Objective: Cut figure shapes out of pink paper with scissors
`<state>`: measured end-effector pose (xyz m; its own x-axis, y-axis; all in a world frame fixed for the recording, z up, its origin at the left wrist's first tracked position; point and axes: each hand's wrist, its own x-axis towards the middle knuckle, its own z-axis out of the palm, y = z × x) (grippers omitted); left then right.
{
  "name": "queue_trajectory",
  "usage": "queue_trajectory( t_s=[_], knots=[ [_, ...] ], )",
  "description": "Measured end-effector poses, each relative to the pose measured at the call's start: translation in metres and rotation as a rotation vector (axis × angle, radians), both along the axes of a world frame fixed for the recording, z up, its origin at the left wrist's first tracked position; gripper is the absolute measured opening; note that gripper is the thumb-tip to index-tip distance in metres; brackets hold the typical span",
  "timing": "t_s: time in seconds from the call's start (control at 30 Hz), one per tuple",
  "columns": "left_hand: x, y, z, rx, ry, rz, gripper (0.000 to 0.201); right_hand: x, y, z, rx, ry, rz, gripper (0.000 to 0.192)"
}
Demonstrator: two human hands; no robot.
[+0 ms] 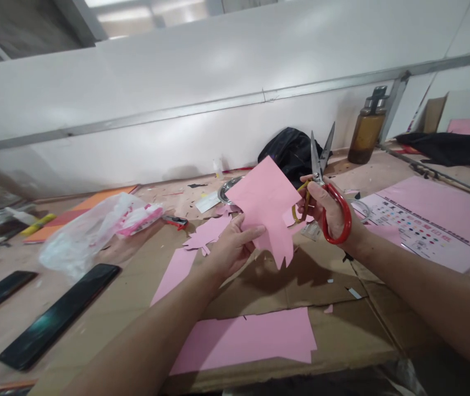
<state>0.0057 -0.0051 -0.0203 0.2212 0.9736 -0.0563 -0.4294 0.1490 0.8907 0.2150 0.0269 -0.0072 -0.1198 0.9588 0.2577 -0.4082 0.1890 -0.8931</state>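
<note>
The pink paper piece (270, 195) is held in the air above the cardboard sheet (115, 308), which lies on the tabletop (6, 250). The left hand (235, 245) pinches it near its left edge, with the thumb flat upon the near face and the other fingers pressed from behind. The right hand (325, 206) has its fingers curled around the handle loops of the scissors (318, 177); whether these fingers also touch the paper's right corner, I cannot tell.

The paper should be very light and rather pliable, and I judge that it would crease or tear easily at the narrow cut parts. The wide uncut part seems the better place to hold it (the thin tips would probably bend).

Its long axis runs nearly upright in the view: one square corner points up, and the cut, pointed lobes hang down toward the cardboard. The scissors have their blades parted, pointing upward and away from the person, apart from the paper. A flat pink offcut (251, 338) rests on the cardboard nearer to the person.
</note>
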Motion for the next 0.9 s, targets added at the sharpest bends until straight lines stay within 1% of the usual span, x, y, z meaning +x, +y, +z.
queue_trajectory(
  t_s=[0.1, 0.2, 0.27, 0.4, 0.5, 0.6, 0.7, 0.77, 0.83, 0.9],
  knots=[
    [0.0, -0.002, -0.003, -0.025, 0.067, -0.05, 0.033, 0.001, -0.004, 0.006, 0.055, -0.062, 0.06, 0.031],
    [0.001, -0.002, -0.003, -0.04, 0.116, -0.067, 0.036, -0.001, -0.011, 0.013, 0.066, -0.197, 0.07, 0.026],
    [0.003, -0.003, -0.002, -0.032, 0.133, -0.07, 0.037, -0.001, -0.013, 0.015, 0.072, -0.249, 0.068, 0.025],
    [0.005, -0.004, 0.004, -0.041, 0.145, -0.026, 0.031, -0.001, -0.012, 0.013, 0.086, -0.278, 0.068, 0.023],
    [0.004, -0.003, 0.006, -0.018, 0.152, 0.004, 0.032, 0.0, -0.011, 0.012, 0.083, -0.303, 0.089, 0.022],
    [-0.001, -0.001, 0.005, 0.038, 0.188, -0.029, 0.033, -0.001, -0.013, 0.012, 0.085, -0.315, 0.118, 0.023],
    [-0.005, 0.002, 0.004, 0.059, 0.248, -0.075, 0.033, -0.002, -0.014, 0.009, 0.082, -0.314, 0.122, 0.026],
    [-0.006, 0.003, 0.006, 0.053, 0.22, -0.038, 0.031, -0.002, -0.012, 0.006, 0.101, -0.264, 0.121, 0.025],
    [-0.005, 0.004, 0.007, 0.045, 0.119, 0.056, 0.022, -0.002, -0.008, 0.002, 0.116, -0.178, 0.127, 0.022],
    [-0.005, 0.006, 0.009, 0.032, 0.015, 0.161, 0.022, -0.002, -0.004, 0.0, 0.114, -0.134, 0.137, 0.021]
  ],
)
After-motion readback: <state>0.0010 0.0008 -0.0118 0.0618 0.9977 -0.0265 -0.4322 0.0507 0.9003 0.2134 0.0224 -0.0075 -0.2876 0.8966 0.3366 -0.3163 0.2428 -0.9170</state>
